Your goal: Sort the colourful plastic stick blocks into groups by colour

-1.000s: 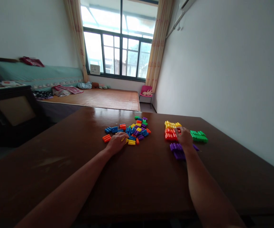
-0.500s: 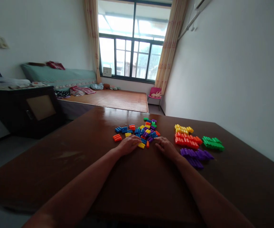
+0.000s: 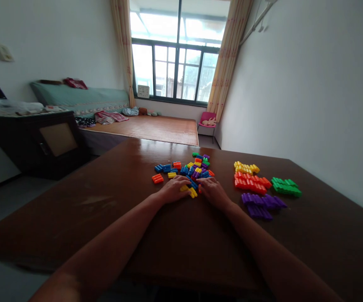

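Observation:
My left hand [image 3: 174, 189] rests on the table at the near left of a mixed pile of small ribbed plastic blocks [image 3: 197, 171]. Its fingers and thumb curl round a yellow plastic block [image 3: 184, 188], with another yellow block [image 3: 193, 193] right beside it. Opposite, my right hand [image 3: 213, 192] reaches over the near right edge of the pile, fingers stretched and a little apart. Its fingertips are by an orange block [image 3: 200, 189], mostly covered; whether they touch it I cannot tell. Blue, purple, green, orange and yellow blocks lie jumbled between and beyond the hands.
Right of the pile lie single-colour groups: yellow blocks [image 3: 247, 167], orange blocks [image 3: 252, 183], green blocks [image 3: 286, 187] and purple blocks [image 3: 262, 205]. A loose orange block [image 3: 157, 179] lies at left on the brown table [image 3: 106, 218]. Beyond stand a bed [image 3: 165, 129] and a pink chair [image 3: 207, 117].
My right hand has moved left and onto the near edge of the pile, closer to my left hand. The yellow blocks at my left hand have shifted slightly. The view has tilted a little.

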Action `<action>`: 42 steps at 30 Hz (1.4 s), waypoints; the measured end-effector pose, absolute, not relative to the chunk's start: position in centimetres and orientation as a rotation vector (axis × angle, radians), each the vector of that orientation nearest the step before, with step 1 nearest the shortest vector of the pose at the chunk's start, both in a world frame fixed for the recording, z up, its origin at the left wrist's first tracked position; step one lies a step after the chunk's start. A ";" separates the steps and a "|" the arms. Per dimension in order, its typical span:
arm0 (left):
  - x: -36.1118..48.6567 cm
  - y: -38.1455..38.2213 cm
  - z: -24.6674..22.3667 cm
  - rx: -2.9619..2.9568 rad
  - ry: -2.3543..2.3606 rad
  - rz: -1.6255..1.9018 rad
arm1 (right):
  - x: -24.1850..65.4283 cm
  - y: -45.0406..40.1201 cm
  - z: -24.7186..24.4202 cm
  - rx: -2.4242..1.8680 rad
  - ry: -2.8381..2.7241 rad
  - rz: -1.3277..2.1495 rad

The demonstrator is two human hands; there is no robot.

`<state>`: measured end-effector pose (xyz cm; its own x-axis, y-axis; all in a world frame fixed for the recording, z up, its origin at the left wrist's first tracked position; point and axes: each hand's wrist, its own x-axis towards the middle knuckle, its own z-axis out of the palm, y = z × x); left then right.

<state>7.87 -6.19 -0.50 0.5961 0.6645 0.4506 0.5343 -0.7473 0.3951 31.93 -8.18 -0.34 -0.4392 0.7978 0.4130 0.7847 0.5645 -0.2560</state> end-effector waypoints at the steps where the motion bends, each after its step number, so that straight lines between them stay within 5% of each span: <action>1: 8.0 -6.3 -0.5 2.606 0.969 0.859 | 31.2 -8.3 -0.3 -1.284 -2.339 0.026; 25: 7.7 -5.8 -0.8 2.579 1.289 0.766 | 34.6 -4.1 -2.1 -1.691 -2.189 -0.088; 42: 6.5 -4.1 -1.0 2.392 1.275 0.847 | 34.5 -5.3 -0.2 -1.553 -1.973 -0.037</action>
